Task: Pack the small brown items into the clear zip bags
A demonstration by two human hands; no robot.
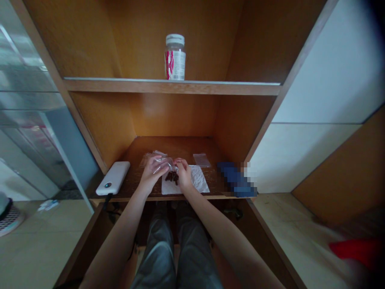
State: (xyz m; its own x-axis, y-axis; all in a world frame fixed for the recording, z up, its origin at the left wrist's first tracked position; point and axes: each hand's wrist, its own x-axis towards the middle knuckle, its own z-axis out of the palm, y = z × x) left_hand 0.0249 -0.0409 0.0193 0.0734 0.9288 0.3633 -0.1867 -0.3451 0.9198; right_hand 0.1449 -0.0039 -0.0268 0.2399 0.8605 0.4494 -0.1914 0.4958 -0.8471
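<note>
My left hand [152, 173] is closed around a clear plastic bottle [162, 164], which lies on its side above the shelf with its neck to the right. At that neck end, my right hand [184, 173] has its fingers curled and pressed together; whether they hold a cap or the neck itself is too small to tell. Below both hands a white paper sheet [200, 180] lies on the shelf. Several small dark brown pieces [172, 177] rest on it, partly covered by my right hand.
Small clear zip bags lie behind my left hand, and another zip bag [201, 160] lies to the right. A white power bank [113, 178] with a cable sits at left, a dark blue item [236, 178] at right. On the upper shelf [204, 87] stands a white-capped jar [175, 58].
</note>
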